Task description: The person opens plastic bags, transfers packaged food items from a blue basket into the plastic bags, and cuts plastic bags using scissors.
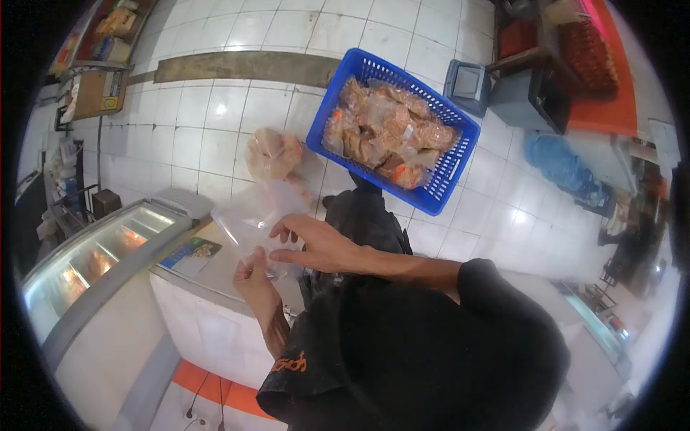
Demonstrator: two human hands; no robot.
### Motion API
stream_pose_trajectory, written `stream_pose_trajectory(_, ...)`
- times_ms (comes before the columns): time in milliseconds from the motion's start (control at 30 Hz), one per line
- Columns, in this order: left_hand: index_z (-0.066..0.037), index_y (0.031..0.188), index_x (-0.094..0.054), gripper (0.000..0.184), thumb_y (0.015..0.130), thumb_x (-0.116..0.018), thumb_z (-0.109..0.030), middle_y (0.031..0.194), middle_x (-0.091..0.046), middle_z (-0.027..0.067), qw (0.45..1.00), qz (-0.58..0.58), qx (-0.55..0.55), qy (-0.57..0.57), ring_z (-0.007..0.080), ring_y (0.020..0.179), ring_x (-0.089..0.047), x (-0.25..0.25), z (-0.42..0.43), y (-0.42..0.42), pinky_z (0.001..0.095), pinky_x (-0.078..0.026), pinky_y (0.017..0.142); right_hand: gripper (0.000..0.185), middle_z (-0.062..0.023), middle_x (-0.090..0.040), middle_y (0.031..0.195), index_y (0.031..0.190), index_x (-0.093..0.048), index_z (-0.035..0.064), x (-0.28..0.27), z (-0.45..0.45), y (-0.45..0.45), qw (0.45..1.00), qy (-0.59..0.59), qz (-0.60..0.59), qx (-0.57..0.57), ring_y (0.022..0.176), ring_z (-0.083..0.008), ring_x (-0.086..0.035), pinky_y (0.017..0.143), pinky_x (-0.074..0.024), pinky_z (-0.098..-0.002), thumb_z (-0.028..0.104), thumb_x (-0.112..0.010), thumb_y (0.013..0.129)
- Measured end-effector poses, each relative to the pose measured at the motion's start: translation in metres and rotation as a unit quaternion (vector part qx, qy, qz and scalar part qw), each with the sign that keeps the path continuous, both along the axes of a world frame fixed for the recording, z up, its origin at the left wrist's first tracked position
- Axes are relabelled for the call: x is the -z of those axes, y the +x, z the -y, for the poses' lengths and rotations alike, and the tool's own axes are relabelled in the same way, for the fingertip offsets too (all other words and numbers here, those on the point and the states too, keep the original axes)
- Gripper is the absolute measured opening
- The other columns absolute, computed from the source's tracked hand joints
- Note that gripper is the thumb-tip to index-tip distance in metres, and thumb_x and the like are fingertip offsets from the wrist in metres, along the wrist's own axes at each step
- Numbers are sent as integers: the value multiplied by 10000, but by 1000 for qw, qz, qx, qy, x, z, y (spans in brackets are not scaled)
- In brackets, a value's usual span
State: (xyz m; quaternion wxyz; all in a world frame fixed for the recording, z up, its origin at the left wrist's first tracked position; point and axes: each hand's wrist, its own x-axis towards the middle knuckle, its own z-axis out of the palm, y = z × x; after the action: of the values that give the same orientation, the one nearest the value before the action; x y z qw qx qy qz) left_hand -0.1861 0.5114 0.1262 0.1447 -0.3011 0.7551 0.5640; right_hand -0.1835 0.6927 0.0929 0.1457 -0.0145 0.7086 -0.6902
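A clear plastic bag (248, 219) hangs between my two hands, over the floor and beside a white counter. My left hand (257, 284) pinches its lower edge between thumb and fingers. Across from it, my right hand (309, 241) is at the bag's side, thumb and fingers apart with the plastic between them. Beyond the bag, filled clear bags (273, 154) of pale orange food lie on the tiles. A blue basket (445, 188) holds several more packed bags (392, 126).
A glass-topped freezer (108, 251) stands at the left, near the white counter (208, 305). Grey bins (521, 100) and blue water bottles (564, 169) are at the right. A brown strip (244, 66) crosses the tiled floor.
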Motion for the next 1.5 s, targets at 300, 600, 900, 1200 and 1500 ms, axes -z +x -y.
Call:
stream_pose_trajectory(300,4,942,-641,185,910,-711,-165,884,-631,51,993,9,-110,41,129,774,-586,11,-3,11,265,-482,672,249,-140,-633,851,946,-617,21,13,6,2,999,5,-12,47,765,-280,-611,714,-491,-386,270,-618,946)
stream_pose_trajectory(600,-36,805,-554,287,857,-770,-217,672,-515,-28,996,31,36,-79,74,546,-419,9,13,15,213,-310,490,267,-85,-692,971,1019,-629,25,53,-14,-6,992,-34,75,93,889,-192,-650,812,-504,-324,285,-585,980)
stream_pose_trajectory(900,-15,902,-552,122,931,-621,-111,852,-630,102,987,-137,17,-87,182,759,-633,107,111,42,276,-513,672,337,-106,-618,1086,1198,-487,34,61,4,-14,963,-161,150,156,923,-214,-614,779,-498,-335,252,-590,962)
stream_pose_trajectory(1200,11,1310,-496,457,894,-662,-77,1151,-600,141,980,17,-13,-197,235,1011,-586,207,81,54,393,-480,886,257,-123,-582,805,1172,-427,69,187,-30,-3,920,19,236,312,661,-221,-634,595,-518,-398,14,-507,934)
stream_pose_trajectory(1500,3,1311,-515,493,823,-450,25,1212,-575,157,966,33,181,-181,251,1123,-545,303,1,36,343,-441,945,314,-96,-506,1035,1171,-513,79,267,5,20,981,179,71,38,838,-254,-630,623,-526,-351,69,-632,880)
